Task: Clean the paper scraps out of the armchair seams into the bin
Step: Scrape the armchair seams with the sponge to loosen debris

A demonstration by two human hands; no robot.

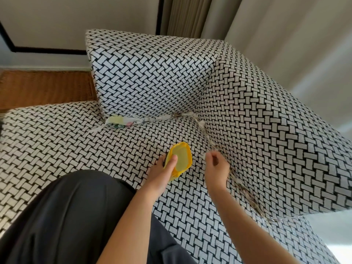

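Paper scraps (247, 195) are found packed along the seam between the seat and the right-hand arm of the armchair (152, 73), in a ragged line running from the inner corner down toward the front edge; more are lodged in the corner where the back cushion meets the seat. A larger pale, patterned piece (122, 121) is wedged under the lower edge of the back cushion, and what it is made of cannot be determined. A small yellow bin (182, 159) is held on the seat by the left hand (162, 172), the thumb hooked over the near rim and the fingers wrapped round the outside; its opening is tipped toward the seam and little can be made out inside. The right hand (216, 168) is placed just beside the bin, at the seam, with its fingers curled together and a pale scrap (205, 156) pinched at the tips. A dark garment (66, 216) is noted across the lower left of the view. A brown wicker surface (45, 86) is visible behind the chair, and curtains (186, 14) hang beyond the backrest.
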